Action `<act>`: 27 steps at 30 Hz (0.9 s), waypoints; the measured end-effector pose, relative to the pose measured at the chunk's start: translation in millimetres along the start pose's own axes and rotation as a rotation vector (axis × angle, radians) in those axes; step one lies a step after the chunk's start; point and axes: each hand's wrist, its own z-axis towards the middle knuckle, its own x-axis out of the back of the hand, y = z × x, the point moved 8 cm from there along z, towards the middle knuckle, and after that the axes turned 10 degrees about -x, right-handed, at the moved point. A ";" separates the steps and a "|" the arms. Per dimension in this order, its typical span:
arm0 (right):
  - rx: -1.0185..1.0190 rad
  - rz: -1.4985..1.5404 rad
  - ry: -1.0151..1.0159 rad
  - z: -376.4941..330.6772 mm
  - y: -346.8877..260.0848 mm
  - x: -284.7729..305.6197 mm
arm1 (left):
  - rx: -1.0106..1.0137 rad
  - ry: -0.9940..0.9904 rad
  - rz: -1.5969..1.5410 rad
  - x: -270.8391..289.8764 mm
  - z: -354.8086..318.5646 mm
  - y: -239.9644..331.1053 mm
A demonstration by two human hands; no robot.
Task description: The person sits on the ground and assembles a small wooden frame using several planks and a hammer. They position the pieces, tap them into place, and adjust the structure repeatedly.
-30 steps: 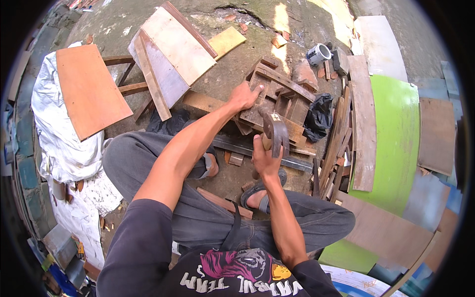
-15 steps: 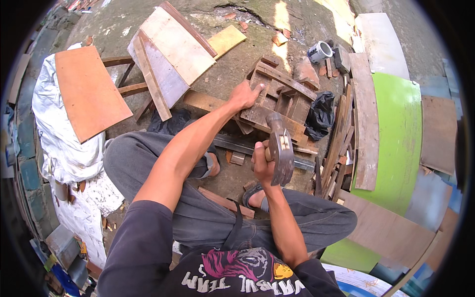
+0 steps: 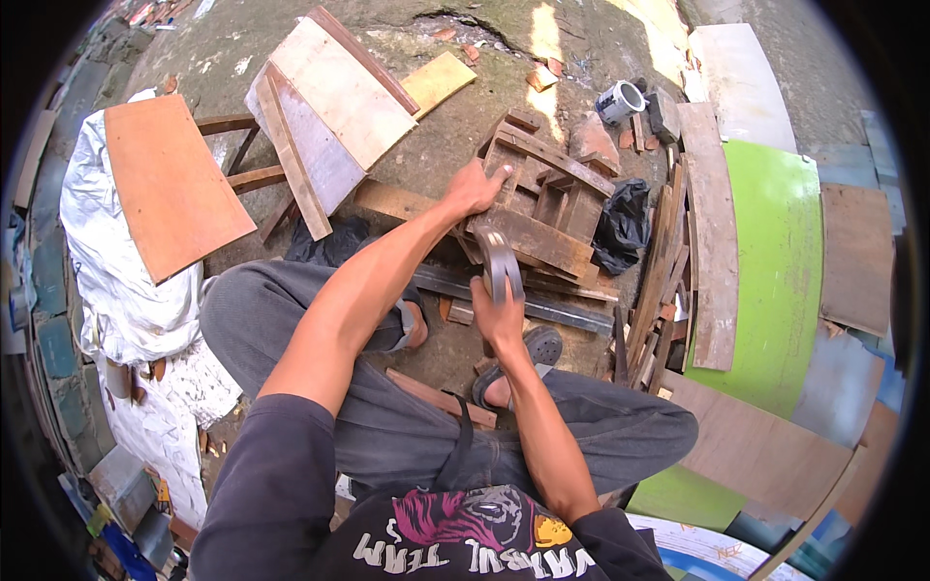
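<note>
My left hand (image 3: 472, 189) lies flat, fingers spread, pressing on the wooden frame (image 3: 542, 208), a crate-like piece of dark slats lying on the ground ahead of my knees. My right hand (image 3: 499, 315) is clamped around the handle of a hammer (image 3: 499, 259), whose grey head stands raised just in front of the frame's near edge; the hammer is blurred.

Containers: a small white-and-grey can (image 3: 620, 101) stands upright on the ground beyond the frame, its mouth open; I cannot tell what it holds. A black plastic bag (image 3: 623, 225) lies crumpled against the frame's right side, contents hidden.

Sheets and boards: an orange-brown panel (image 3: 170, 184) rests on white sheeting (image 3: 107, 281) at far left. A pale plywood board (image 3: 329, 87) with edge battens lies tilted beyond my left arm, a yellowish offcut (image 3: 438, 82) just beside it. At right, a bright green curved panel (image 3: 775, 271) lies beside a stack of planks (image 3: 702, 232). A dark metal bar (image 3: 552, 308) lies on the ground between the frame and my sandalled foot (image 3: 518, 363).
</note>
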 end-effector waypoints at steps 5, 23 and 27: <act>-0.225 0.142 -0.107 6.2 15.0 3.5 | 0.022 0.003 0.004 0.9 -8.8 2.8; -0.430 -0.147 -0.162 17.3 20.7 -8.8 | 0.001 -0.002 -0.002 -1.6 -4.6 4.4; -0.145 0.056 -0.102 10.2 5.8 9.2 | 0.033 -0.046 -0.027 4.2 -4.3 6.0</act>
